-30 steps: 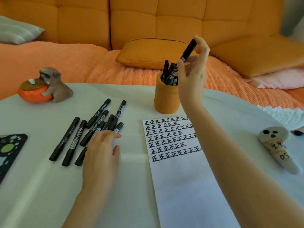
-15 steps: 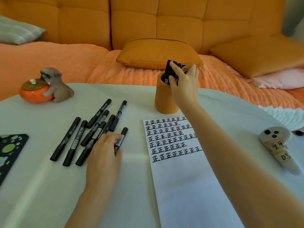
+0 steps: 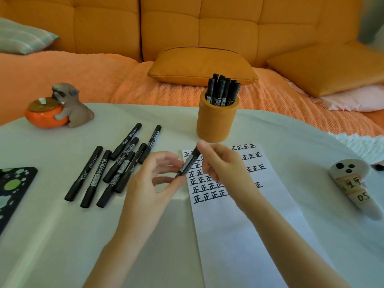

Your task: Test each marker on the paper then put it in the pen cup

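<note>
Marker [image 3: 188,164] mid-frame over the paper's [image 3: 249,225] left edge, its two ends pinched by fingers of left hand [image 3: 151,183] and right hand [image 3: 224,169]; a jerky uncapping pull could slip, dropping it or streaking ink.

Matt black plastic markers [image 3: 86,173], smooth white paper [image 3: 249,235], rough-textured orange pen cup [image 3: 216,123], woven cloth blanket [image 3: 166,92]
</note>
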A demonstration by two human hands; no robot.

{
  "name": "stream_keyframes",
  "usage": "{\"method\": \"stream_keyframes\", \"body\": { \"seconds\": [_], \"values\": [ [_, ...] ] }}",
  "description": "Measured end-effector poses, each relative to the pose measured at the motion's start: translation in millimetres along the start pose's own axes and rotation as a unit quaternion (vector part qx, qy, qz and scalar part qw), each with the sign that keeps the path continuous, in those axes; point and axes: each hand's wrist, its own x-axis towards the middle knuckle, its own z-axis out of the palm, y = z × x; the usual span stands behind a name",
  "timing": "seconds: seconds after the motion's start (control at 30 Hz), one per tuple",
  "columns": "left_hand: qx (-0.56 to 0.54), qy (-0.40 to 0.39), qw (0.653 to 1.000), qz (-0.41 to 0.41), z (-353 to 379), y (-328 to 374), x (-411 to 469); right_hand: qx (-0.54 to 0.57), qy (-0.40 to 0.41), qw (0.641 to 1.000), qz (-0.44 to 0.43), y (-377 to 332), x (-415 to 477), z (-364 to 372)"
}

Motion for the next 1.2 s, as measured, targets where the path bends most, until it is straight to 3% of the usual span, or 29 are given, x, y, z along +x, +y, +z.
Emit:
{"method": "stream_keyframes", "body": {
  "seconds": [0.13,0.37,0.47,0.8,1.2],
  "values": [
    [-0.03,-0.06,0.998,0.0,7.1,1.2,-4.2,0.075,0.006,0.997,0.031,-0.8,-25.4,-0.4],
    [0.038,-0.133,0.988,-0.068,12.3,-3.8,-8.4,0.104,0.059,0.993,-0.002,-0.1,-43.1,-7.7],
    [0.083,-0.163,0.982,-0.046,14.3,-4.6,-10.9,0.102,0.077,0.992,-0.013,5.2,-48.3,-7.5],
    [0.149,-0.177,0.973,-0.024,17.8,-1.7,-16.2,0.12,0.057,0.991,-0.011,10.6,-52.4,-6.9],
    [0.078,-0.191,0.977,-0.044,16.9,-1.7,-16.2,0.145,0.033,0.988,-0.033,9.1,-52.4,-7.4]
  ]
}}
